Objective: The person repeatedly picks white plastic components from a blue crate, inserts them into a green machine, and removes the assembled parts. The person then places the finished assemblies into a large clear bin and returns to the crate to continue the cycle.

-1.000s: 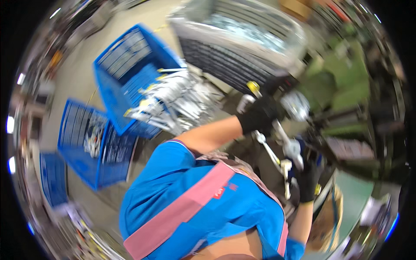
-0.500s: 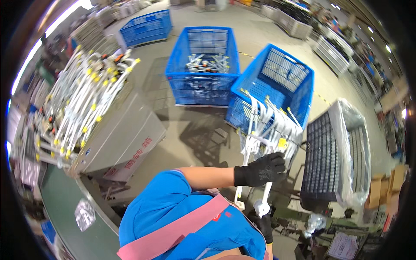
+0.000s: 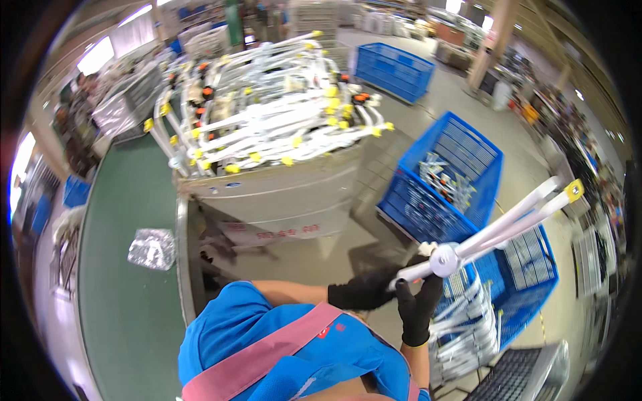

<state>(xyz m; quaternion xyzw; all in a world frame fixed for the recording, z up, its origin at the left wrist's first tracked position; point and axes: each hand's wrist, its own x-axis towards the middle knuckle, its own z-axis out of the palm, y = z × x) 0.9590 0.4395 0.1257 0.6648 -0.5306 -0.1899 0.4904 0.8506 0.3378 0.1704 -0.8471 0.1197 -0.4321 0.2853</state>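
Observation:
A white tubular frame piece (image 3: 491,237) with a round joint disc and a yellow end cap is raised in front of me, slanting up to the right. My right hand (image 3: 420,309), in a black glove, grips it just below the disc with the thumb on the near side. My left hand (image 3: 366,289), gloved too, closes at the tube's lower end; its fingers are partly hidden and blurred. Below and right of my hands, similar white frames (image 3: 471,331) lie stacked side by side, by a blue crate (image 3: 531,294).
A large grey box (image 3: 281,200) piled with white tubes (image 3: 267,120) stands ahead. Left of it runs a green-topped bench (image 3: 124,321) with a crumpled clear bag (image 3: 152,248). Another blue crate (image 3: 414,200) holds small white parts. A black lined basket (image 3: 511,377) stands lower right.
My view has turned left, toward the grey box. The white frame piece has come up off the stack, and my left hand has moved from its upper part to its lower end.

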